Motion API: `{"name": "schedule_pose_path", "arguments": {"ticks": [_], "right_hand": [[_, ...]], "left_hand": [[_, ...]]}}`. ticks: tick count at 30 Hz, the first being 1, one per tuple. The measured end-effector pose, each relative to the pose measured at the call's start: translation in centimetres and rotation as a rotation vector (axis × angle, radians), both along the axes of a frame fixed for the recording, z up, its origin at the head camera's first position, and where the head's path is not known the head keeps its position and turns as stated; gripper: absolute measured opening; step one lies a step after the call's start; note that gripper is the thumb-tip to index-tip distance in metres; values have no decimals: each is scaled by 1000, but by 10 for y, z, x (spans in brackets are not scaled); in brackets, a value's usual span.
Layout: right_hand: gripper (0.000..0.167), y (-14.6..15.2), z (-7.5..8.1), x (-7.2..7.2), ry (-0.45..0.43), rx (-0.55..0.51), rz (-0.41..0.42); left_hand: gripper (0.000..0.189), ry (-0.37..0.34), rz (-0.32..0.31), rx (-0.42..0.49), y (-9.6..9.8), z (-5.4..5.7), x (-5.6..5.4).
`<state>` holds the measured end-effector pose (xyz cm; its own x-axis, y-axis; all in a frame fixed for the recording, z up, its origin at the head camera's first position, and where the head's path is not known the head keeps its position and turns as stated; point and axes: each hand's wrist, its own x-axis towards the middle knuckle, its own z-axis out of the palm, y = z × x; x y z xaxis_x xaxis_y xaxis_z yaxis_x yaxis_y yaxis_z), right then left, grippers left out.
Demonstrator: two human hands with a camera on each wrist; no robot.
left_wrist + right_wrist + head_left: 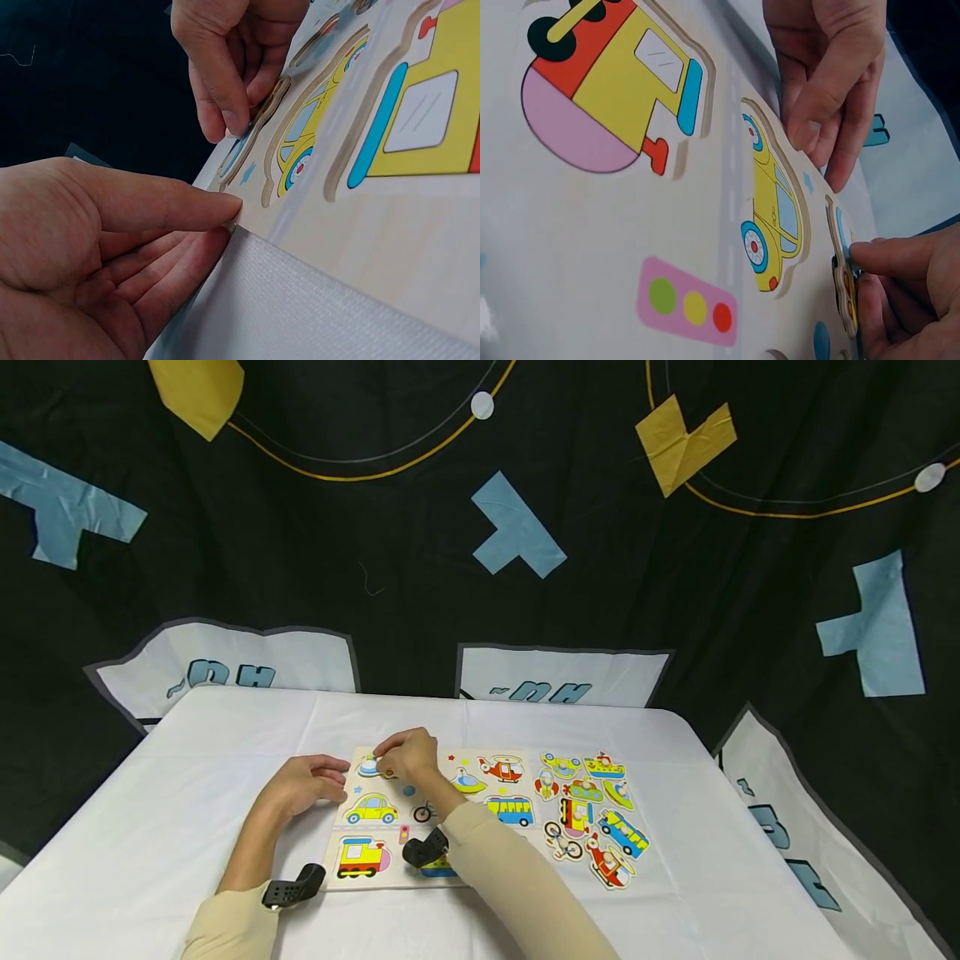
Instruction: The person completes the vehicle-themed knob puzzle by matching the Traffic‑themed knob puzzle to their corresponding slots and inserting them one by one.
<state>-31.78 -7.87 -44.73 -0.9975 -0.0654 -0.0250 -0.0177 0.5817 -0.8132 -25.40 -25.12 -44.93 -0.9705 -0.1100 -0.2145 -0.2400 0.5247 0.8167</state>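
Right hand (pixel 408 756) worked at the upper left of the board (pixel 401 867), thumb and finger pinched narrow on a piece (pixel 846 292) at the corner slot (pixel 238 155). Its picture was mostly covered; could not tell whether it sat flush. Likeliest trouble, I judged: an edge catching on the slot's rim, from a slight turn or tilt in the pinch. Left hand (pixel 307 783) held the board's left edge between thumb and fingers, gap narrow. If that hold was light, a hard push could have skidded the board over the cloth (pixel 705 877). Right sleeve (pixel 517 877) crossed the board, near the loose pieces (pixel 583 790) grouped beyond its right side; a careless sweep might have scattered them. Wrist camera (pixel 426 849) hung by the ship slot (pixel 438 867); a dip there risked a knock.
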Motion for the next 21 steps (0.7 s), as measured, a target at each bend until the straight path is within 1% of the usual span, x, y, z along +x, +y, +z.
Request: {"name": "schedule_pose_path", "arguments": {"ticks": [9,21], "right_hand": [[12,-5,0,3,-14,-16,-23],[12,-5,0,3,-3,-8,-15]], "left_hand": [[55,3,-4,0,0,0,2],[55,11,-8,9,-1,2,0]]}}
